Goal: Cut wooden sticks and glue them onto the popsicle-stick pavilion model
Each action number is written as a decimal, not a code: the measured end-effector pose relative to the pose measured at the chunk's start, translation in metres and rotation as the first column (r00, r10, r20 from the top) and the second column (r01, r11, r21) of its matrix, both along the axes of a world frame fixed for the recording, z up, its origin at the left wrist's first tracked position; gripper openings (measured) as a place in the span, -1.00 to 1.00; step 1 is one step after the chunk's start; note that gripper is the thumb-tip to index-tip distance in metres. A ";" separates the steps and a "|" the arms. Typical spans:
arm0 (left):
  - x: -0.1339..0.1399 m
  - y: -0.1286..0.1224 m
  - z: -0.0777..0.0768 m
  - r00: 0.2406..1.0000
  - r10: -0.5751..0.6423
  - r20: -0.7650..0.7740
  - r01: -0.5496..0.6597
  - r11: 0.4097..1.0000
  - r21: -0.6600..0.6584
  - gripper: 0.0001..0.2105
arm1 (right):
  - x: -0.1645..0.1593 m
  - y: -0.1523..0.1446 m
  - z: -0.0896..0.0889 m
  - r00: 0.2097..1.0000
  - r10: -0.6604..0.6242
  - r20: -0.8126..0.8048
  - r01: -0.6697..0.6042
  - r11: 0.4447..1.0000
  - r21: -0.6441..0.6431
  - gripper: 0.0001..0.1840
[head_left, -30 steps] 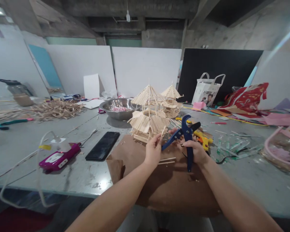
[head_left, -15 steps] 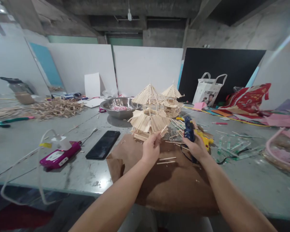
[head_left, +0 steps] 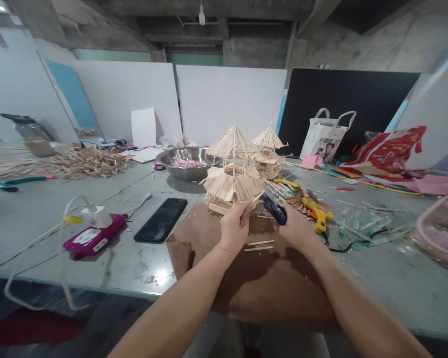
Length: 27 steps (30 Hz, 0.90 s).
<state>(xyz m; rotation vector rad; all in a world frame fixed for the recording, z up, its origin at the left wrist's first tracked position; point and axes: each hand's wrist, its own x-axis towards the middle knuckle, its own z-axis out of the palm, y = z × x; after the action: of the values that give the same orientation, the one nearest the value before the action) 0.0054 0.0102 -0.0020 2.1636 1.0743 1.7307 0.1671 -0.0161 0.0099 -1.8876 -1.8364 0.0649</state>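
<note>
My left hand (head_left: 234, 226) is closed in a pinch on a short wooden stick (head_left: 259, 197), just in front of a pavilion model (head_left: 234, 181) built from thin sticks. Wrapped in my right hand (head_left: 296, 227) is a dark blue hand tool (head_left: 274, 209), its exact kind unclear. The tool's front end points up and left, close to the stick's tip; whether they touch I cannot tell. Two loose sticks (head_left: 260, 245) lie below my hands on a brown board (head_left: 276, 283). Behind the first model stands a second pavilion model (head_left: 269, 154).
A yellow glue gun (head_left: 319, 216) lies right of my right hand, its dark cord trailing among clear glue sticks (head_left: 353, 231). To the left are a phone (head_left: 160, 220), a magenta power strip (head_left: 97, 236), a metal bowl (head_left: 188, 169) and a stick pile (head_left: 93, 163).
My right hand has turned the dark blue tool from upright to slanting left and brought it to the stick in my left hand. The left hand has hardly moved.
</note>
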 end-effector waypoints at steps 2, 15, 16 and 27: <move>0.000 0.000 -0.001 1.000 -0.013 0.009 0.013 1.000 -0.004 -0.79 | 0.000 0.000 0.000 1.000 0.001 0.007 -0.001 1.000 -0.005 -0.63; 0.004 -0.002 -0.003 0.996 -0.067 -0.062 0.066 0.998 -0.017 -0.80 | -0.005 -0.004 -0.002 0.999 0.047 0.018 -0.047 0.998 -0.035 -0.57; 0.004 -0.002 -0.003 0.996 -0.064 -0.065 0.063 0.998 -0.021 -0.81 | -0.005 -0.004 -0.002 0.999 0.049 0.014 -0.049 0.998 -0.036 -0.58; 0.004 -0.004 0.001 0.995 -0.049 -0.087 0.041 0.995 -0.091 -0.84 | -0.009 -0.007 0.003 0.998 0.055 0.024 -0.053 0.997 -0.053 -0.70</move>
<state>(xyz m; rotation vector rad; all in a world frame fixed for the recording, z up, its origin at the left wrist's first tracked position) 0.0094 0.0058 -0.0009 2.2113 1.0928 1.5503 0.1578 -0.0232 0.0125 -1.8824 -1.9207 0.1086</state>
